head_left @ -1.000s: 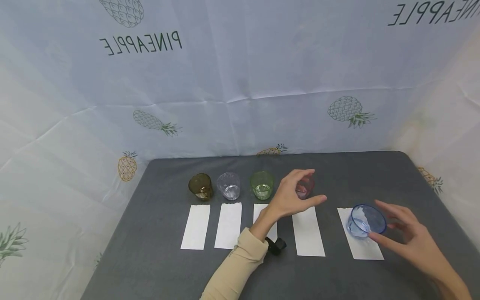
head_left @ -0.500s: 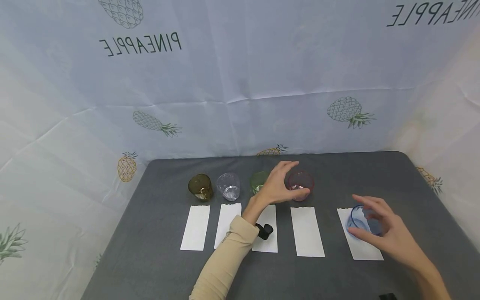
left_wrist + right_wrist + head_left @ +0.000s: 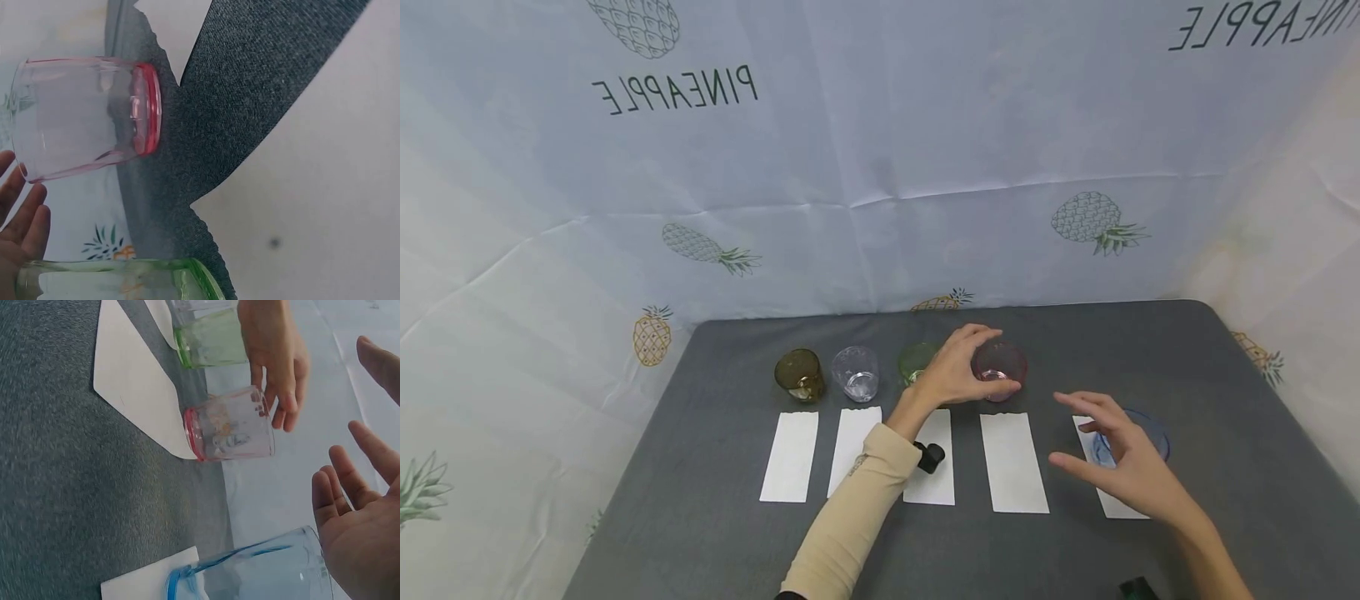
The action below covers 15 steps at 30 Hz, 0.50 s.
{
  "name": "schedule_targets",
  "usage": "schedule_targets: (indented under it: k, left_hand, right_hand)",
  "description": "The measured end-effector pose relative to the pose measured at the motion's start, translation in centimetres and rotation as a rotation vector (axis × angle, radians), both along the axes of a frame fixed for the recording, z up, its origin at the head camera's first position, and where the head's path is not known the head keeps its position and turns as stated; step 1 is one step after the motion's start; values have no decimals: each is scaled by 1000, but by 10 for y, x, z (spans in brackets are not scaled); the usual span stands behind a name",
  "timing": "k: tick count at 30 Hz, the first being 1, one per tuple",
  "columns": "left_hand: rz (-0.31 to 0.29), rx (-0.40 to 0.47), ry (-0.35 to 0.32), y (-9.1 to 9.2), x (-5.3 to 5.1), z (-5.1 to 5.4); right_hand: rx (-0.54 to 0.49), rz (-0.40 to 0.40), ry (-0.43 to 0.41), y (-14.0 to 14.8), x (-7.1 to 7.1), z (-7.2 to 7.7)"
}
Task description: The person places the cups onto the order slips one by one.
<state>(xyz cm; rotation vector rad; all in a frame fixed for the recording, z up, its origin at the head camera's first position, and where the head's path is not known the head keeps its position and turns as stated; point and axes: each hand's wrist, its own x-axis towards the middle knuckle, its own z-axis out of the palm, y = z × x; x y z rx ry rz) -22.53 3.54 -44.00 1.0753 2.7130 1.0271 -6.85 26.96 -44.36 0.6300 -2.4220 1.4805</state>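
My left hand (image 3: 958, 371) is beside the pink glass (image 3: 1006, 365), fingers and thumb spread near its rim. In the left wrist view the fingers (image 3: 28, 219) are close to that rim; whether they touch it I cannot tell. Behind this hand, the green glass (image 3: 913, 360) is partly hidden. My right hand (image 3: 1123, 467) hovers in front of the blue glass (image 3: 1152, 429), thumb and fingers apart, holding nothing. The blue glass stands on a white paper strip (image 3: 1120, 505), partly covered by the hand. The pink glass stands upright behind another paper strip (image 3: 1015, 462).
Left of the green glass stand a clear glass (image 3: 856, 371) and an amber glass (image 3: 799, 375), with a paper strip (image 3: 789, 457) in front. All rest on a dark grey table (image 3: 700, 450). A pineapple-print curtain (image 3: 880, 150) hangs behind the back edge.
My left hand has moved left, from over the pink glass to between it and the green one. The right hand has drifted left, from the blue glass's right side to across its front.
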Motion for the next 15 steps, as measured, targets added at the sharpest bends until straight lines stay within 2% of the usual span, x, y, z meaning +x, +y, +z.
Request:
schedule_targets:
  k: [3, 6, 15]
  left_hand:
    - [16, -15, -4, 0, 0, -2]
    - [23, -25, -12, -1, 1, -3]
    - [23, -50, 3, 0, 2, -1]
  right_hand:
    - [5, 15, 3, -5, 0, -1]
    - [16, 16, -29, -10, 0, -3]
    - [103, -20, -47, -22, 0, -15]
